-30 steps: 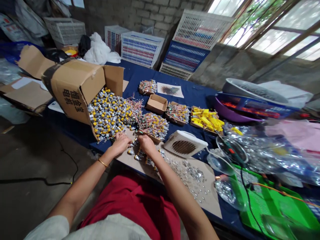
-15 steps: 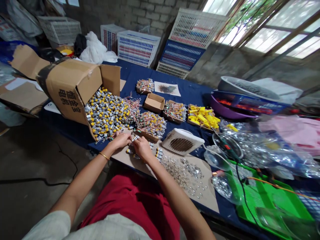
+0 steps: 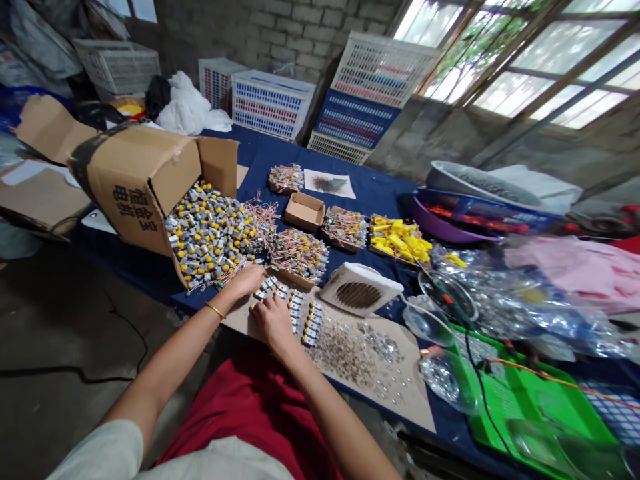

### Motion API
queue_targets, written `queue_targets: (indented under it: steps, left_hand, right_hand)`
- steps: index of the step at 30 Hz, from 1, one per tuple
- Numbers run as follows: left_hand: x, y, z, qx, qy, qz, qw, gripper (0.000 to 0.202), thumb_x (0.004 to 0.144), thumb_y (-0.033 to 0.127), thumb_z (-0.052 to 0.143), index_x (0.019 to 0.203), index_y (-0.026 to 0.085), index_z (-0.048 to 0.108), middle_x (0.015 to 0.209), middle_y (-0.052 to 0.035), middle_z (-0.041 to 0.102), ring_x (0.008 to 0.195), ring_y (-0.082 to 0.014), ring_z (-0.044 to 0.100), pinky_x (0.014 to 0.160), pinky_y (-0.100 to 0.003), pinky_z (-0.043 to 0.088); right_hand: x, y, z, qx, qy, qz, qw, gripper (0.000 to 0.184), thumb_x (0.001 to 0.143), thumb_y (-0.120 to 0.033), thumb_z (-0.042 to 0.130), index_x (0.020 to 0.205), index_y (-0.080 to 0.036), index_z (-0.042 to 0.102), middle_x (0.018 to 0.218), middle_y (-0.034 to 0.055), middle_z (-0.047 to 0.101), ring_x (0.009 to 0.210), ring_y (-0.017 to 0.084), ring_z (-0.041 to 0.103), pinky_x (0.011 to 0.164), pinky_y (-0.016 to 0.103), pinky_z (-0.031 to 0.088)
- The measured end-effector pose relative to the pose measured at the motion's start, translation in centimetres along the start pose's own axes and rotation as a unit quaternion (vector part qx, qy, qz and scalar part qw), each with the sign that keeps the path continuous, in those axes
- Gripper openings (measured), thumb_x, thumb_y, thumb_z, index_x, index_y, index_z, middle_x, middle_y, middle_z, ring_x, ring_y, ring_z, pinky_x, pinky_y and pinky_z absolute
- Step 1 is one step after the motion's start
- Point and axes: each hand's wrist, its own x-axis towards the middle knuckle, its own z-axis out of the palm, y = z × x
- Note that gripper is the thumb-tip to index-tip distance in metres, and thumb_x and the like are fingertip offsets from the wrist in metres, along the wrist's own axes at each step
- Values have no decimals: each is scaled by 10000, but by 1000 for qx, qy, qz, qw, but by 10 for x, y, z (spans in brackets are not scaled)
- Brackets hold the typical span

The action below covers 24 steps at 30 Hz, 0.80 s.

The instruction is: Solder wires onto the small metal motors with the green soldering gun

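My left hand (image 3: 249, 280) is at the back left of a cardboard sheet (image 3: 400, 390), its fingers drawn together; whatever they hold is too small to make out. Just in front of it, my right hand (image 3: 274, 321) is bent down over the sheet, fingers closed at a small motor whose yellow end shows by the fingertips. Rows of small silver motors with yellow ends (image 3: 313, 325) lie beside and partly under the right hand. Left of both hands, a big heap of the same motors (image 3: 213, 230) spills from a tipped cardboard box (image 3: 125, 183).
Small metal parts (image 3: 345, 353) are scattered over the sheet's right side. A white fan-like unit with a round grille (image 3: 360, 288) stands behind them. Boxes of wired motors (image 3: 300, 257) and yellow parts (image 3: 400, 239) line the back. Green trays (image 3: 540, 400) lie at right.
My right hand has moved left and toward me, away from the left hand, uncovering more motor rows. The left hand stays nearly in place. The view has shifted slightly.
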Motion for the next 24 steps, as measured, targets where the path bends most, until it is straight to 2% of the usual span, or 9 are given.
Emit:
queue_targets:
  steps: [4,11,14,17,20,24]
  left_hand:
    - [12,1,4,16,-17,31,999,375,845,52,397,1097,114,668,1120,-149,678,1022,-192,624,891,-261,457]
    - [21,-1,7,-45,-41,56,997,367,884,153,407,1156,121,651,1160,-122,676,1008,-189,630,904,-262,470]
    - [16,-1,5,-79,-34,49,995,356,870,148,419,1120,128,670,1105,-104,699,982,-183,633,894,-260,472]
    - [8,-2,3,-89,-29,46,995,349,867,135,417,1099,133,678,1097,-105,699,957,-179,636,870,-259,474]
    - [2,-6,-2,-61,19,29,998,327,885,145,418,1077,154,683,1115,-108,687,980,-183,625,884,-268,461]
    - [6,-10,-9,54,109,-51,991,300,905,148,406,1013,122,685,1026,-151,678,1008,-222,593,913,-321,436]
  right_hand:
    - [-1,-3,8,-12,10,26,1000,168,912,-292,591,815,-184,675,836,66,624,854,228,507,700,331,350]
    - [-1,-8,7,-11,-3,48,999,176,933,-301,550,878,-190,674,899,74,636,885,234,501,755,341,357]
    - [7,4,-4,-5,-21,59,998,226,960,-309,489,903,-187,671,902,83,640,879,231,499,765,339,355]
    - [24,26,-16,-6,-38,78,996,229,968,-233,437,1012,-162,650,961,113,642,914,244,489,766,341,347]
    - [43,43,-21,-3,-65,75,995,214,931,-139,450,1029,-147,639,981,120,652,928,244,486,756,328,343]
    - [57,50,-20,9,-99,41,994,224,892,-71,457,945,-158,657,918,89,679,859,208,498,743,295,340]
